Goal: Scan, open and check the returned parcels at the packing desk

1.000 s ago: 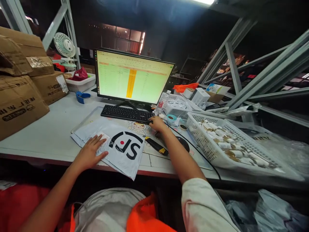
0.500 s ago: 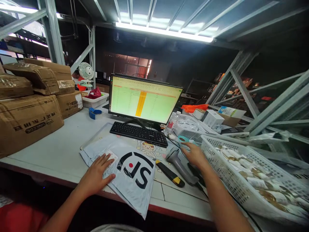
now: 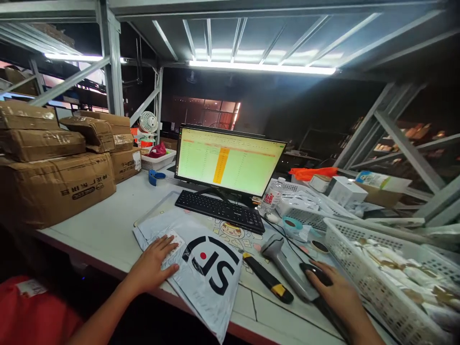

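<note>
A grey-white plastic mailing bag [image 3: 210,268] with black lettering and a red dot lies at the table's front edge. My left hand [image 3: 156,261] rests on it, fingers stretched out, partly over a small label. To the right, my right hand [image 3: 334,287] is curved over a black computer mouse [image 3: 318,273], with its fingers around it. Beside the mouse lies a grey barcode scanner [image 3: 287,268]. A black and yellow utility knife [image 3: 268,278] sits between scanner and bag.
Behind the bag are a black keyboard [image 3: 219,209] and a lit monitor [image 3: 230,160]. Cardboard boxes [image 3: 61,189] are stacked at left, near a blue tape dispenser [image 3: 155,178]. A white basket [image 3: 362,268] of small packs stands at right, with a tape roll [image 3: 292,224] and bottle [image 3: 272,194] nearby.
My right hand has come down from above the scanner's far side onto the mouse. My left hand stays on the bag. The whole view has shifted slightly.
</note>
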`<state>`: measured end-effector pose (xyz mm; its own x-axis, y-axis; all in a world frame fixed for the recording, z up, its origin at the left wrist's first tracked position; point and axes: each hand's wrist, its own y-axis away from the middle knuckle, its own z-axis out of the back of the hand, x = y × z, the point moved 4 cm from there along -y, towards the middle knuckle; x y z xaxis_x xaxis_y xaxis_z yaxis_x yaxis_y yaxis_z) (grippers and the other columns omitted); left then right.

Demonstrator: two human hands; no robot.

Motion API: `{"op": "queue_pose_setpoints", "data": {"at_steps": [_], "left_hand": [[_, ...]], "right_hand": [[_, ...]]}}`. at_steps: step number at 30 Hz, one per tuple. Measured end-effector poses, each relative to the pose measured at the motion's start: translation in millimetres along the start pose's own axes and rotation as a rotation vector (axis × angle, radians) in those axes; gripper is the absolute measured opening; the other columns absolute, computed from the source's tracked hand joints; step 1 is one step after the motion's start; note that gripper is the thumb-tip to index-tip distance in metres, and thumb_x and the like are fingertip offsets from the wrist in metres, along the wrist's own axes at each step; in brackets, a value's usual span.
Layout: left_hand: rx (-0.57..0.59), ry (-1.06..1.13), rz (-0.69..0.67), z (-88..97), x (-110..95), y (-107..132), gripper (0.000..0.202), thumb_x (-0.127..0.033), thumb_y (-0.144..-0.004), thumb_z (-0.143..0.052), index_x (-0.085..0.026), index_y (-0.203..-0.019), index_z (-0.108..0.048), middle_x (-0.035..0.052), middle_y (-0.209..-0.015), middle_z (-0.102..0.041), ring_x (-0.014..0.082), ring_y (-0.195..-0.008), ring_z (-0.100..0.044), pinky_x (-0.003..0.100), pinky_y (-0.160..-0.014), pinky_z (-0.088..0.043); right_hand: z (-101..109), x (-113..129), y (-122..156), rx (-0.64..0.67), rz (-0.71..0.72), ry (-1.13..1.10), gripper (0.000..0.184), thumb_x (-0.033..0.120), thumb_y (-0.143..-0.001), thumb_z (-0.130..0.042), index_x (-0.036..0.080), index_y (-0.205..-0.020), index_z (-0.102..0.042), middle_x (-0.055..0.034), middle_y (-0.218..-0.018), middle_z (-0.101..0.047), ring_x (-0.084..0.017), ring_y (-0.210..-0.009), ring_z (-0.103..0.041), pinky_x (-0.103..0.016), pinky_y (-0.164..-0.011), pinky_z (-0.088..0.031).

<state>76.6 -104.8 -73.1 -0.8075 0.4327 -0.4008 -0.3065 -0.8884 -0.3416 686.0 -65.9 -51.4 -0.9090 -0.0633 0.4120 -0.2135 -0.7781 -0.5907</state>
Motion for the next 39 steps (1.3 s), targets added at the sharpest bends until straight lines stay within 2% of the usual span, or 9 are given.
{"op": "queue_pose_setpoints", "data": {"at_steps": [3, 6, 13, 18, 22, 32, 35, 37, 39], "left_hand": [[0.025, -0.010, 0.003, 3.4, -3, 0, 0.060, -0.050, -0.098, -0.061, -0.027, -0.153, -0.053, 0.0062, -0.165, -0.040, 0.0301, -0.154, -0.037, 0.056, -0.128, -0.032], [0.026, -0.007, -0.003, 5.5, -4, -1, 0.059, -0.049, -0.098, -0.061, -0.025, -0.152, -0.053, 0.0076, -0.164, -0.041, 0.0303, -0.154, -0.036, 0.056, -0.128, -0.033], [0.020, -0.009, -0.007, 6.5, -5, -2, 0.056, -0.048, -0.098, -0.060, -0.024, -0.150, -0.055, 0.0073, -0.164, -0.042, 0.0298, -0.154, -0.037, 0.056, -0.128, -0.032], [0.012, -0.005, -0.002, 6.5, -5, -1, 0.057, -0.050, -0.099, -0.059, -0.025, -0.150, -0.055, 0.0075, -0.163, -0.043, 0.0313, -0.153, -0.037, 0.057, -0.126, -0.035], [0.004, -0.001, -0.007, 6.2, -4, -2, 0.057, -0.050, -0.098, -0.060, -0.025, -0.149, -0.057, 0.0081, -0.162, -0.044, 0.0318, -0.153, -0.038, 0.057, -0.127, -0.034], [0.044, 0.037, 0.020, 6.2, -4, -3, 0.060, -0.051, -0.098, -0.058, -0.023, -0.151, -0.054, 0.0082, -0.164, -0.042, 0.0321, -0.154, -0.035, 0.058, -0.128, -0.029], [-0.063, 0.168, 0.019, 21.5, -12, -4, 0.051, -0.055, -0.096, -0.058, -0.021, -0.134, -0.066, 0.0119, -0.155, -0.053, 0.0336, -0.149, -0.042, 0.058, -0.126, -0.032], [-0.131, 0.357, -0.014, 43.4, -27, 3, 0.051, -0.064, -0.097, -0.051, -0.021, -0.115, -0.070, 0.0137, -0.140, -0.063, 0.0326, -0.140, -0.052, 0.054, -0.121, -0.041], [-0.106, 0.557, -0.098, 70.4, -51, 17, 0.062, -0.075, -0.096, -0.041, -0.022, -0.105, -0.072, 0.0132, -0.121, -0.070, 0.0311, -0.125, -0.062, 0.050, -0.111, -0.051]], "right_hand": [[0, -9, 5, 0.040, -0.070, -0.051, 0.058, 0.072, -0.067, -0.061, 0.028, -0.101, -0.079, -0.0133, -0.117, -0.075, -0.042, -0.114, -0.069, -0.060, -0.107, -0.052], [0, -5, 11, 0.047, -0.094, -0.088, 0.058, 0.074, -0.070, -0.060, 0.028, -0.102, -0.080, -0.0123, -0.120, -0.074, -0.041, -0.118, -0.067, -0.060, -0.111, -0.048], [-1, 12, 15, 0.065, -0.053, -0.107, 0.058, 0.071, -0.078, -0.056, 0.028, -0.108, -0.081, -0.0108, -0.126, -0.071, -0.036, -0.121, -0.066, -0.054, -0.113, -0.048], [-1, 11, 15, 0.077, -0.055, -0.104, 0.058, 0.071, -0.078, -0.057, 0.028, -0.110, -0.081, -0.0101, -0.126, -0.071, -0.035, -0.121, -0.066, -0.052, -0.112, -0.049], [-1, 11, 15, 0.083, -0.035, -0.102, 0.054, 0.068, -0.082, -0.057, 0.029, -0.110, -0.081, -0.0098, -0.126, -0.071, -0.034, -0.122, -0.066, -0.051, -0.112, -0.050], [-4, 12, 16, 0.090, -0.057, -0.097, 0.058, 0.069, -0.079, -0.058, 0.027, -0.111, -0.080, -0.0110, -0.128, -0.070, -0.036, -0.124, -0.065, -0.053, -0.113, -0.047], [-5, 10, 16, 0.089, -0.051, -0.104, 0.057, 0.069, -0.079, -0.058, 0.026, -0.111, -0.080, -0.0112, -0.128, -0.070, -0.035, -0.124, -0.064, -0.052, -0.115, -0.046], [-6, 8, 16, 0.084, -0.044, -0.109, 0.056, 0.068, -0.079, -0.058, 0.026, -0.110, -0.080, -0.0112, -0.127, -0.070, -0.035, -0.124, -0.064, -0.051, -0.114, -0.046], [-7, 7, 17, 0.078, -0.040, -0.110, 0.055, 0.068, -0.080, -0.059, 0.026, -0.110, -0.080, -0.0111, -0.126, -0.070, -0.035, -0.123, -0.064, -0.051, -0.114, -0.046]]}}
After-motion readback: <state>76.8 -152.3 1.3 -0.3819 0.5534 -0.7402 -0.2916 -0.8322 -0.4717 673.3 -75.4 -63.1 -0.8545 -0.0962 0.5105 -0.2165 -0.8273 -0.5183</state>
